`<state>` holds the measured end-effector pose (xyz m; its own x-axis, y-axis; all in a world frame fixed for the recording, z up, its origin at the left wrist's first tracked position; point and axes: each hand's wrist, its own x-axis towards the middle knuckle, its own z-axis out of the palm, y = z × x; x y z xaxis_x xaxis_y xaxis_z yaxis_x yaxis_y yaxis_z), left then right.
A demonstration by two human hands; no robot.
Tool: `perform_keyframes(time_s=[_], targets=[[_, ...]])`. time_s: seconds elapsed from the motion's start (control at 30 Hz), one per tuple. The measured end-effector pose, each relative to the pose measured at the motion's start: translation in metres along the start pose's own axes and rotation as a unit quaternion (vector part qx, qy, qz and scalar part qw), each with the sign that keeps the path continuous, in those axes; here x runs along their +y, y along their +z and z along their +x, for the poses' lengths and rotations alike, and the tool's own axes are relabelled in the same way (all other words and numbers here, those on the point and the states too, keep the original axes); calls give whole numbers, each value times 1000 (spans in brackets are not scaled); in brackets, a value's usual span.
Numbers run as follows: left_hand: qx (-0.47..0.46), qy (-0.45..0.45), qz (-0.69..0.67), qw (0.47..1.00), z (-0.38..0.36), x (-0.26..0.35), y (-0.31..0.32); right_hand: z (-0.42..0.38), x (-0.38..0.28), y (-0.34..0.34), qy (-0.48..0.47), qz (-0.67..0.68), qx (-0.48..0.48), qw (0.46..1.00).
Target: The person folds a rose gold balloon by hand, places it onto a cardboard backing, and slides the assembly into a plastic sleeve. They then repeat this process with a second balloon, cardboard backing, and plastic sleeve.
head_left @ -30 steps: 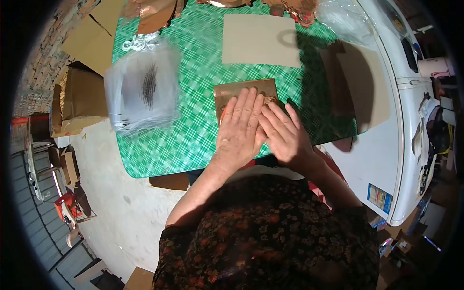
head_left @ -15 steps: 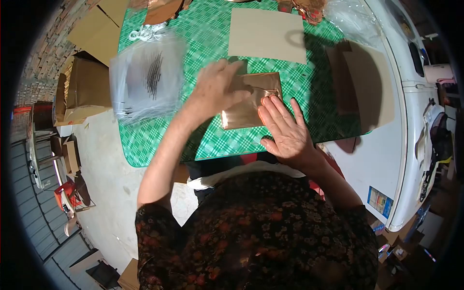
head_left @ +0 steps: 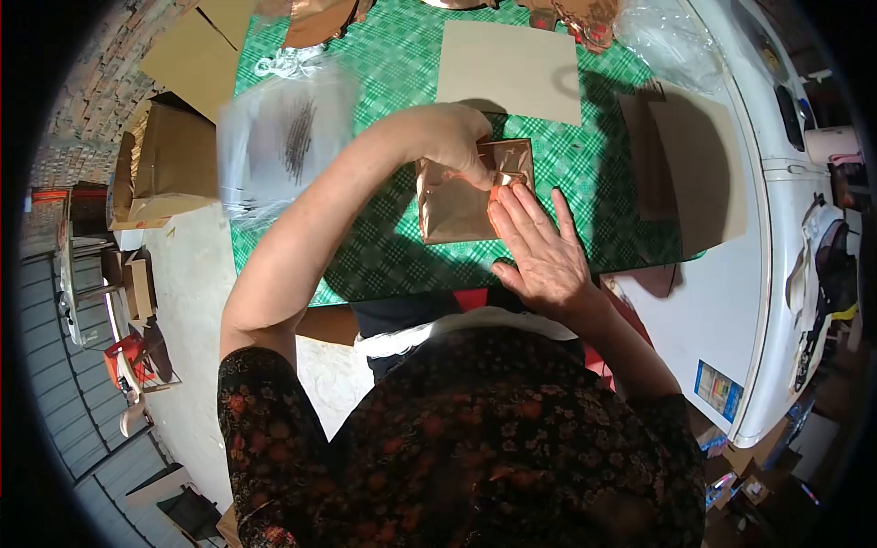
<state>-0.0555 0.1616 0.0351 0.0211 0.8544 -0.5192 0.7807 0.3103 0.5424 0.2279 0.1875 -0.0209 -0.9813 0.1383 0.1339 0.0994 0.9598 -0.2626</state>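
A square, shiny copper-coloured foil packet [head_left: 452, 205] lies on the green checked tablecloth near the table's front edge. My right hand [head_left: 541, 251] rests flat at its right side, fingers stretched out and the fingertips on the foil. Bent at the wrist, my left hand [head_left: 457, 137] reaches over the packet's far edge from above. One of its digits points down to a raised, creased bit of foil beside my right fingertips. The other left fingers are hidden behind the hand, so their grip does not show.
A beige card sheet [head_left: 507, 68] lies beyond the packet, and more card [head_left: 699, 164] sits to the right. At the left is a stack of clear plastic sleeves [head_left: 283, 142]. Copper foil pieces [head_left: 320, 23] and crumpled clear plastic [head_left: 671, 46] lie along the far side.
My left hand has moved right and over the packet's far edge, with its elbow swinging outward to the left. My right hand stays flat at the packet's right side.
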Motion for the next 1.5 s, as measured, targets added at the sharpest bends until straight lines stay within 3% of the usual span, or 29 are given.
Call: perform_keyframes(time_s=[0.1, 0.23, 0.37, 0.47, 0.53, 0.57, 0.63, 0.73, 0.93, 1.0, 1.17, 1.27, 1.37, 1.4, 1.43, 1.5], targets=[[-36, -16, -80, 996, 3, -2, 5, -1, 1, 3, -4, 1, -1, 1000], [-16, 30, -18, 999, -6, -1, 10, 0, 9, -1, -25, 33, 5, 999], [-40, -24, -120, 992, -37, 4, 4, 38, 39, -32, -28, 35, 200, 979], [-10, 41, -140, 989, -49, -19, 17, 106, 83, -43, -36, -31, 325, 944], [2, 46, -169, 985, -65, -18, 21, 162, 128, -32, -66, -59, 347, 934], [28, 103, -194, 975, -75, -18, 26, 185, 146, -30, -49, -71, 301, 950], [7, 53, -265, 963, -98, -13, 28, 209, 157, -36, -8, -110, 191, 975], [89, 162, -234, 954, -129, -32, 48, 250, 167, -37, 91, -156, -33, 983], [124, 130, -380, 907, -179, -45, 84, 258, 169, -36, 111, -32, -129, 985], [133, 117, -420, 890, -184, -41, 93, 251, 161, -34, 63, 12, -148, 987], [153, 215, -412, 872, -161, -35, 121, 209, 127, -32, -78, 35, -150, 985], [152, 231, -443, 853, -145, -8, 134, 178, 82, -25, -60, -13, -159, 985], [121, 153, -550, 812, -131, 9, 168, 139, 60, -21, -55, -22, -115, 992], [99, 140, -631, 757, -129, 25, 180, 119, 57, -17, -54, -40, -30, 997], [81, 152, -652, 739, -125, 25, 188, 115, 58, -15, -47, -40, -26, 998], [87, 152, -631, 756, -123, 26, 193, 107, 57, -17, -33, -39, -20, 998]])
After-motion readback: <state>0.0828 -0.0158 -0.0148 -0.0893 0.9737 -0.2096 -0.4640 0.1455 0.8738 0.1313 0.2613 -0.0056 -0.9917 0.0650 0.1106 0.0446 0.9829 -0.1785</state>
